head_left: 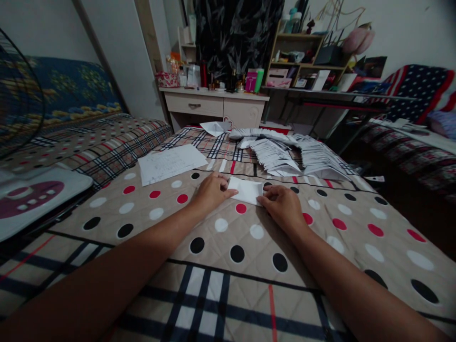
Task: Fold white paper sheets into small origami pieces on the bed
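Observation:
A small white folded paper (245, 190) is held low over the polka-dot bedspread (228, 240), between both hands. My left hand (213, 192) pinches its left end, with the thumb on top. At the right end, my right hand (283, 202) grips the paper between thumb and fingers. The fingers beneath the paper are partly hidden. Beyond the left hand lies a flat stack of white sheets (173, 164) with faint writing. Past the right hand are rows of folded white papers (276, 156), fanned closely together.
Another paper piece (215, 128) lies at the bed's far edge. A white dresser (194, 102) and a cluttered shelf desk (299, 66) stand behind. At left are a fan (21, 95) and a white and purple plastic appliance (39, 197). The bed's right edge drops to dark floor.

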Motion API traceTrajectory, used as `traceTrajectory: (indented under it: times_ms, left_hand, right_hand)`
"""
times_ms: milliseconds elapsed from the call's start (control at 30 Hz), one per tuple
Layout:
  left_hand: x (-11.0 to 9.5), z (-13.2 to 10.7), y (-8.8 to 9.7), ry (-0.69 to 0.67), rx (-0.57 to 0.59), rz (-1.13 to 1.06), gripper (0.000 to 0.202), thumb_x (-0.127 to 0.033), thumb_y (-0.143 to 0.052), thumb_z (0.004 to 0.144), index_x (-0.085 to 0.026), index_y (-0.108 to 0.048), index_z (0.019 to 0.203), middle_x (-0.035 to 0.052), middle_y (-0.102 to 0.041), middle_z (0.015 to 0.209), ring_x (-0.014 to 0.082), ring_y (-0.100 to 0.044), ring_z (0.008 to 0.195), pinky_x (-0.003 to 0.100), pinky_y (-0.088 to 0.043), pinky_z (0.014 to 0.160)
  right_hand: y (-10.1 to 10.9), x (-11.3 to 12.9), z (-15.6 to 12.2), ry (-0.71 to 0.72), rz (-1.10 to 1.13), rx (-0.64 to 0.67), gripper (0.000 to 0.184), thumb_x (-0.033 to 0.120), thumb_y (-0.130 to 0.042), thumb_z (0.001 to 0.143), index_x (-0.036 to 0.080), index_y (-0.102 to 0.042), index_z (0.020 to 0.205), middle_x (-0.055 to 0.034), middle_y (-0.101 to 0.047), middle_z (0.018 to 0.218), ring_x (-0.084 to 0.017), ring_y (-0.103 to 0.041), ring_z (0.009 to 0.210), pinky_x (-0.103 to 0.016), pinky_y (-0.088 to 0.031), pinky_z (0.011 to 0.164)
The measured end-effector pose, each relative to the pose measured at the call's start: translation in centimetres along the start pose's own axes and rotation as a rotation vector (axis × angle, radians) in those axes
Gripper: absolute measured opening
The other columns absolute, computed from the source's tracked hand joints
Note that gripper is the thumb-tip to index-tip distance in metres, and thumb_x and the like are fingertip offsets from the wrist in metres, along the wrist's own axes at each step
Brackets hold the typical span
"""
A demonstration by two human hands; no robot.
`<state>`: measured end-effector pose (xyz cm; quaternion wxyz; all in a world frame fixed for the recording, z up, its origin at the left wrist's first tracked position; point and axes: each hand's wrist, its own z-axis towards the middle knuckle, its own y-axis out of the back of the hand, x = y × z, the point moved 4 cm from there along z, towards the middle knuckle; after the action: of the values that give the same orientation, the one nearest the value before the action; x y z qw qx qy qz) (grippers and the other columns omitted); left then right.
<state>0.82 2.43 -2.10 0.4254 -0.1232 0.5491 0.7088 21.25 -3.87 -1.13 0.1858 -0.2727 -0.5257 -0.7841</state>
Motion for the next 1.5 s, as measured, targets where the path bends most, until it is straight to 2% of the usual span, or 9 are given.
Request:
traceTrajectory:
  times_ms: [100, 200, 333, 467, 733, 1000, 1100, 1267, 1500]
  left_hand:
    - [0.1, 0.0, 0.1, 0.028, -0.011, -0.014, 0.025, -0.033, -0.078, 0.068, -0.015, -0.063, 0.058, 0.0088, -0.066, 0.104, 0.0212, -0.061, 0.092, 0.035, -0.046, 0.082]
    - [0.0, 0.1, 0.0, 0.067, 0.05, -0.111, 0.019, -0.033, -0.076, 0.068, -0.016, -0.068, 0.066, 0.0059, -0.071, 0.089, 0.019, -0.063, 0.08, 0.033, -0.047, 0.075]
    - [-0.2, 0.2, 0.1, 0.132, 0.106, -0.369, 0.021, -0.027, -0.076, 0.065, -0.014, -0.071, 0.08, 0.0037, -0.072, 0.078, 0.0154, -0.062, 0.067, 0.028, -0.048, 0.065]
    - [-0.5, -0.1, 0.2, 0.176, 0.125, -0.51, 0.021, -0.028, -0.077, 0.062, -0.012, -0.071, 0.075, 0.0035, -0.071, 0.072, 0.0142, -0.061, 0.062, 0.025, -0.046, 0.059]
    - [-0.7, -0.6, 0.7, 0.124, -0.012, -0.601, 0.029, -0.042, -0.07, 0.073, -0.015, -0.073, 0.083, 0.0052, -0.073, 0.084, 0.0177, -0.064, 0.076, 0.029, -0.05, 0.069]
    - [-0.8, -0.8, 0.3, 0.13, 0.123, -0.536, 0.027, -0.039, -0.07, 0.07, -0.013, -0.069, 0.066, 0.0021, -0.066, 0.064, 0.0144, -0.058, 0.06, 0.025, -0.044, 0.057]
    - [-1.1, -0.9, 0.2, 0.125, 0.146, -0.544, 0.026, -0.038, -0.07, 0.071, -0.012, -0.071, 0.072, 0.0033, -0.068, 0.067, 0.0151, -0.059, 0.062, 0.026, -0.046, 0.06]
    - [-1.3, -1.1, 0.5, 0.16, 0.06, -0.635, 0.028, -0.041, -0.069, 0.073, -0.013, -0.071, 0.075, 0.0021, -0.067, 0.07, 0.014, -0.058, 0.064, 0.026, -0.045, 0.061]
    - [-1.7, -1.1, 1.1, 0.102, 0.01, -0.596, 0.029, -0.038, -0.073, 0.071, -0.013, -0.063, 0.058, -0.0014, -0.056, 0.057, 0.0098, -0.05, 0.056, 0.022, -0.038, 0.053]
  right_hand:
    - [-0.2, -0.2, 0.2, -0.021, 0.055, 0.011, 0.017, 0.026, -0.068, 0.067, 0.02, -0.063, 0.052, -0.0056, -0.073, 0.076, -0.02, -0.065, 0.065, -0.03, -0.045, 0.062]
    - [-0.4, -0.7, 0.1, -0.123, 0.253, 0.019, 0.022, 0.031, -0.071, 0.066, 0.02, -0.06, 0.05, -0.0033, -0.069, 0.065, -0.018, -0.064, 0.061, -0.027, -0.044, 0.055]
    - [-0.6, -0.7, -0.4, -0.286, 0.609, 0.034, 0.027, 0.038, -0.079, 0.058, 0.018, -0.061, 0.062, 0.0024, -0.058, 0.05, -0.011, -0.047, 0.04, -0.023, -0.033, 0.039]
    - [-0.3, 0.1, -0.6, -0.218, 0.801, 0.017, 0.032, 0.043, -0.079, 0.062, 0.016, -0.064, 0.073, 0.0055, -0.053, 0.048, -0.007, -0.04, 0.039, -0.02, -0.029, 0.037]
    - [-0.4, 0.4, -0.8, -0.175, 0.783, 0.038, 0.031, 0.043, -0.078, 0.065, 0.016, -0.063, 0.065, 0.0032, -0.056, 0.053, -0.007, -0.041, 0.043, -0.021, -0.03, 0.04]
    - [-0.2, 0.0, -0.6, -0.162, 0.855, -0.069, 0.026, 0.039, -0.079, 0.064, 0.017, -0.072, 0.075, -0.0014, -0.068, 0.069, -0.012, -0.055, 0.055, -0.023, -0.042, 0.049]
    - [0.0, 0.0, -0.6, -0.188, 0.86, -0.12, 0.022, 0.034, -0.082, 0.06, 0.016, -0.071, 0.069, -0.0019, -0.068, 0.066, -0.013, -0.057, 0.056, -0.024, -0.044, 0.051]
    - [0.3, 0.2, -0.7, -0.202, 0.84, -0.159, 0.023, 0.031, -0.084, 0.057, 0.016, -0.067, 0.062, -0.0003, -0.063, 0.059, -0.01, -0.052, 0.05, -0.022, -0.04, 0.046]
    - [0.3, 0.2, -0.8, -0.183, 0.827, -0.171, 0.025, 0.032, -0.083, 0.061, 0.016, -0.063, 0.061, 0.0008, -0.061, 0.057, -0.009, -0.05, 0.049, -0.021, -0.039, 0.046]
